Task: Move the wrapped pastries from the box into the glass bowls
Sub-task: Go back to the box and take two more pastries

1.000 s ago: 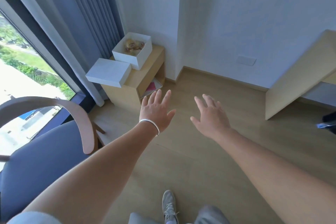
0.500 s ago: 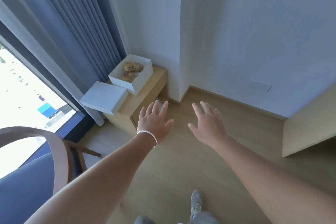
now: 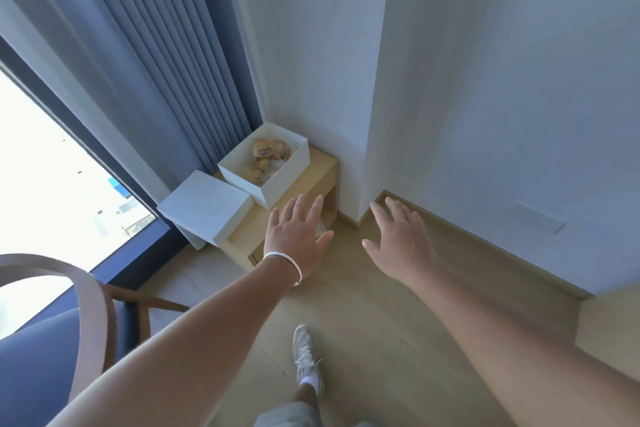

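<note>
both hands out flat, left hand [image 3: 294, 239] + right hand [image 3: 403, 241] mid-frame, holding nothing | open white box [image 3: 277, 180] with wrapped pastries [image 3: 266, 156] just above | lid [image 3: 204, 206] left of it

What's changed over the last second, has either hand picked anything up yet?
No. The person has walked closer to the open box on the low cabinet. Left hand and right hand stay open and empty. Wrapped pastries and lid are unmoved.
</note>
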Available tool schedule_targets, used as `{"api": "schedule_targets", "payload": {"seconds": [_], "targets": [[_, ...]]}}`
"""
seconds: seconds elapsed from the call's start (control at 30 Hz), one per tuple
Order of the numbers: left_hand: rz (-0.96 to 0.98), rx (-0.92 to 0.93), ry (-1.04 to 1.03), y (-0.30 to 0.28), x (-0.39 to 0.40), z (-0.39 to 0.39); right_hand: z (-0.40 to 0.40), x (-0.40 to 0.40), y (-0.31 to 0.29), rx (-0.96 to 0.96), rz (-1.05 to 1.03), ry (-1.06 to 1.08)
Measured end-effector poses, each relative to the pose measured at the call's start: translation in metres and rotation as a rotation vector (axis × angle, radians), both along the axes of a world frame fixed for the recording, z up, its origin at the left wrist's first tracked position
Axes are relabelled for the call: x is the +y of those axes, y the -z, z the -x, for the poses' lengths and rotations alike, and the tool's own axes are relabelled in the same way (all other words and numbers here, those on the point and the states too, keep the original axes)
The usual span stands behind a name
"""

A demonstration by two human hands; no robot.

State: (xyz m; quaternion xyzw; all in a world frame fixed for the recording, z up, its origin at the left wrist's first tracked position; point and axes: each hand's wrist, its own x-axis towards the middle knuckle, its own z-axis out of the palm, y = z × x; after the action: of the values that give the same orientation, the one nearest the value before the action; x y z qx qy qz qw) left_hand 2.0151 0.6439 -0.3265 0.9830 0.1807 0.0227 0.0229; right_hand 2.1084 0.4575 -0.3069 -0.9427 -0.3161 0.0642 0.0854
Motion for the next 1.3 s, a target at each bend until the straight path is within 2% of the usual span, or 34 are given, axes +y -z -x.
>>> {"api": "schedule_targets", "payload": {"seconds": [0.2, 0.37, 0.77, 1.1, 1.3], "targets": [[-0.016, 0.005, -0.022, 0.017, 0.078, -0.073, -0.075, 0.079, 0.000, -0.044, 0.036, -0.032], [0.044, -0.023, -0.065, 0.017, 0.147, -0.124, -0.129, 0.156, -0.004, -0.060, 0.079, -0.104], [0.131, -0.033, -0.242, 0.027, 0.267, -0.158, -0.198, 0.303, 0.011, -0.025, 0.135, -0.326], [0.238, 0.070, -0.525, 0.063, 0.333, -0.195, -0.290, 0.413, 0.056, 0.043, 0.194, -0.611], [0.298, 0.186, -0.686, 0.091, 0.338, -0.219, -0.347, 0.461, 0.081, 0.071, 0.250, -0.822]]}}
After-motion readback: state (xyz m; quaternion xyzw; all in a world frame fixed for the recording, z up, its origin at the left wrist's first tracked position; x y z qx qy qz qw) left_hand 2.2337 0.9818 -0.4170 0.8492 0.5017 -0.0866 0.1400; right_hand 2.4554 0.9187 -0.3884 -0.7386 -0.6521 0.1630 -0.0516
